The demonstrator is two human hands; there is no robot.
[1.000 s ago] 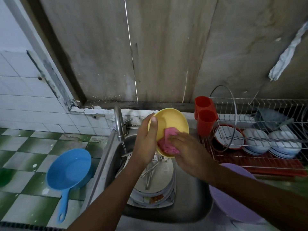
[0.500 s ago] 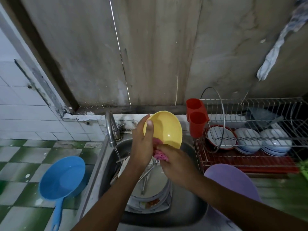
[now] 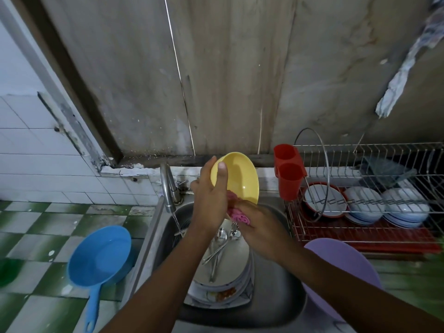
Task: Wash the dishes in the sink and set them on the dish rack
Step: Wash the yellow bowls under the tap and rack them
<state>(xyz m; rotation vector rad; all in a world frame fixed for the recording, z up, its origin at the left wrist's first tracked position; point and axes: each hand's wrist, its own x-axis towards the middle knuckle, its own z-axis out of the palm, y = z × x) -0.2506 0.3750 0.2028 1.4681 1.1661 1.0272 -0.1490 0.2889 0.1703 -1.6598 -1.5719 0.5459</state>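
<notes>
Gripping yellow bowl (image 3: 237, 179) by its rim, left hand (image 3: 209, 203) — right hand (image 3: 262, 227) beneath, clutching pink sponge (image 3: 236, 212).

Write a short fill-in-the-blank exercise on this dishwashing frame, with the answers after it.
The left hand holds a ____ bowl above the sink.
The right hand grips a ____ scrubber.
Spoons lie on the stacked ____ in the sink.
The blue dipper lies to the ____ of the sink.
Missing words: yellow; pink; plates; left.
</notes>
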